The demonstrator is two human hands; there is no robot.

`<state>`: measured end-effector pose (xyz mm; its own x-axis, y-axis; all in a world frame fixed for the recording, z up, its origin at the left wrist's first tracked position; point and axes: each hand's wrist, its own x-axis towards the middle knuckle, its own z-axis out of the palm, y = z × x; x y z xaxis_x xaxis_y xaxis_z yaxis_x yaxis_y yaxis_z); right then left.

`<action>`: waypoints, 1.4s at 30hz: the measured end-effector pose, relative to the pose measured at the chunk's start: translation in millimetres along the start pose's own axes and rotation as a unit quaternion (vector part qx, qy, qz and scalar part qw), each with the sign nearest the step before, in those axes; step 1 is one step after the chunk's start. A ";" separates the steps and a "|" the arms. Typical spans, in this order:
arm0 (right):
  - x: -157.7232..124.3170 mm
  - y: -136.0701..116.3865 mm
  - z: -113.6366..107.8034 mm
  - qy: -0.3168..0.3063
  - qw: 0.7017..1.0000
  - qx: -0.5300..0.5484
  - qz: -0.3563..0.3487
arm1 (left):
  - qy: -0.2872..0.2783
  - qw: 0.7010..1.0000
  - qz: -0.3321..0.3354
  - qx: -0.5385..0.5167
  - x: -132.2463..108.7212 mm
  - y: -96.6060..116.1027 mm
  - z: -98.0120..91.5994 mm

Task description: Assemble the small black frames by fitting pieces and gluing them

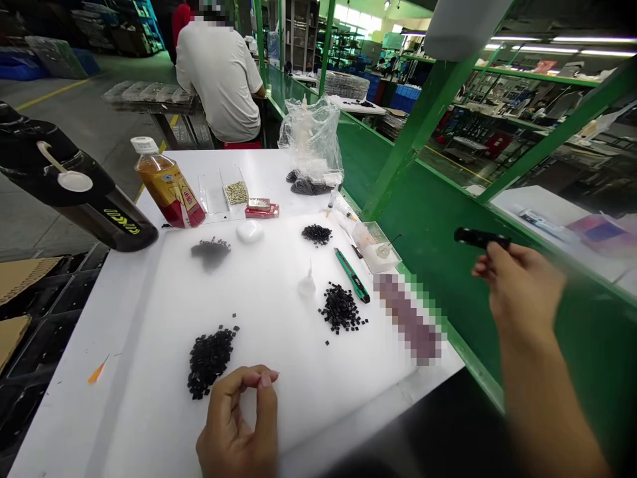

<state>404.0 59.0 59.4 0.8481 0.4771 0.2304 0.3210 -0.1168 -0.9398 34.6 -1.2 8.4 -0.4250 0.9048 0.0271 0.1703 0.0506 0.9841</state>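
Right of the green cutter [352, 275], our right hand [522, 285] pinches a black object [480, 238]. Left of the cutter, our left hand [227, 438] presses fingertips together, contents unclear; a nudge there could scatter black chips [209, 358].

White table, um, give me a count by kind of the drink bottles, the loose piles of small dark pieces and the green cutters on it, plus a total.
Drink bottles: 2
Piles of small dark pieces: 4
Green cutter: 1
Total: 7
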 end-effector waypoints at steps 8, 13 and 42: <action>-183.3 -39.9 28.6 -0.564 0.825 -0.006 0.030 | -0.166 0.970 0.159 0.074 7.9 -8.1 -15.5; -214.5 -44.4 78.6 -0.573 0.806 -0.076 -0.126 | -0.168 0.933 0.272 0.164 12.7 -11.7 -18.3; -185.1 -11.1 47.7 -0.480 0.811 -0.189 -0.275 | -0.232 0.848 0.385 0.280 34.5 -24.9 -27.4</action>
<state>223.4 13.6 15.2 -0.1293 0.9849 0.1149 0.8003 0.1721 -0.5744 -8.7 17.2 -10.3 0.3772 0.8231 0.4246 0.6896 -0.5556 0.4645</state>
